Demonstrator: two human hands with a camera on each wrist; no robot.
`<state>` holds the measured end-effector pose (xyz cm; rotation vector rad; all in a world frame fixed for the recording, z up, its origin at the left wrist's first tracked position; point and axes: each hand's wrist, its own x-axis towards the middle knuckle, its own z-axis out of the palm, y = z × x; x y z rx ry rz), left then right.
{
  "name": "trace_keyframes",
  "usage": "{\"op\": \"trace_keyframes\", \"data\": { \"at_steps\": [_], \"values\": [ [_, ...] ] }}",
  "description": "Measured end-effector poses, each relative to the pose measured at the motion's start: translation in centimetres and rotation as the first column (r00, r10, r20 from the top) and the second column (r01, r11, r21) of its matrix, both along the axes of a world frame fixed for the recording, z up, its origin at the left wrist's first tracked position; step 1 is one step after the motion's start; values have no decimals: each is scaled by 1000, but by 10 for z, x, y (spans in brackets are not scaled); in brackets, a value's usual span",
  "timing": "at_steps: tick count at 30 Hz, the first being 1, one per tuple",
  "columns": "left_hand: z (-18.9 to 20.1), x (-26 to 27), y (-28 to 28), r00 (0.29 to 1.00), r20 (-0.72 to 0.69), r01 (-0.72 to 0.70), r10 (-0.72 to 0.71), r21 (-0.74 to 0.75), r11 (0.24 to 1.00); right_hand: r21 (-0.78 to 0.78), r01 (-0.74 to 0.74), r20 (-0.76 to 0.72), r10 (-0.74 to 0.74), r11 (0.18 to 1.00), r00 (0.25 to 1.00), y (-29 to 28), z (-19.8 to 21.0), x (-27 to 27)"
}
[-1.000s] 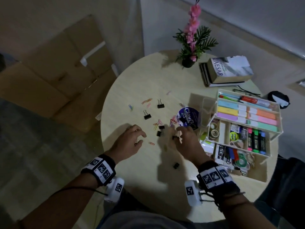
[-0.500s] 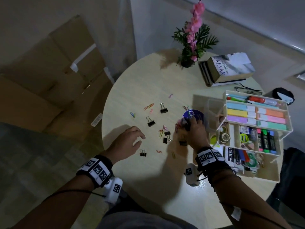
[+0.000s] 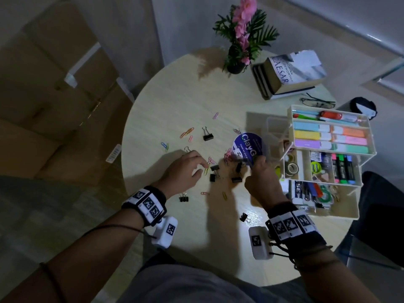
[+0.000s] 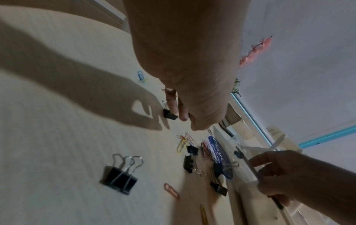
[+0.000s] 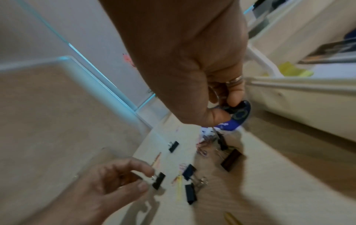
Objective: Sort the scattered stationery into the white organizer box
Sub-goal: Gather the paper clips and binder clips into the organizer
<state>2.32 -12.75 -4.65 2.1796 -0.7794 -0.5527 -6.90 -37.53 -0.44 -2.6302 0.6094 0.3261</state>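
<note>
Right hand [image 3: 261, 178] pinching a binder clip [image 5: 232, 108] just left of the white organizer box [image 3: 323, 169]. Left hand [image 3: 182, 170] loosely open farther left of the box, over scattered clips [image 3: 215, 171] on the worktop [image 3: 175, 101].

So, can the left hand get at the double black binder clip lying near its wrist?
Probably yes. The double black binder clip lies in the open on the table beside the left hand, with nothing over it; the hand holds nothing.
</note>
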Motion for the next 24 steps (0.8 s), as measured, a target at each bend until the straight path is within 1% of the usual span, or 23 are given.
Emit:
{"op": "trace_keyframes", "data": {
  "at_steps": [2, 4, 7, 11, 13, 15, 17, 18, 19, 21, 24],
  "values": [
    [-1, 6, -15, 1000, 6, 22, -22, -8, 1000, -38, -28, -43, 26, 999, 999, -2, 10, -6],
    [0, 9, -31, 999, 8, 51, -52, 4, 999, -46, -25, -40, 23, 999, 999, -6, 13, -13],
    [5, 8, -57, 995, 3, 101, -101, 21, 995, -9, -13, 10, 13, 1000, 1000, -13, 14, -25],
    [12, -1, -91, 988, 29, 149, -150, 30, 988, 60, -13, 39, 11, 998, 999, -19, 23, -37],
    [16, -5, -104, 985, -37, 166, -166, 2, 986, 122, -25, 43, 20, 992, 999, -20, 29, -41],
    [20, -9, -114, 963, -197, 176, -186, -64, 982, 174, -32, 40, 25, 984, 999, -20, 34, -45],
    [23, -11, -119, 898, -394, 149, -196, -148, 978, 212, -22, 47, 12, 977, 999, -21, 36, -46],
    [24, -12, -121, 871, -452, 129, -190, -163, 978, 232, -14, 58, 1, 973, 998, -22, 37, -47],
    [24, -12, -122, 861, -479, 103, -170, -162, 981, 246, -12, 71, -6, 969, 997, -24, 38, -47],
    [25, -12, -121, 871, -479, 39, -108, -152, 988, 242, -37, 93, 14, 970, 996, -31, 45, -48],
    [23, -9, -115, 917, -396, -25, -35, -145, 989, 181, -102, 191, 66, 978, 979, -51, 68, -45]
  ]
}}
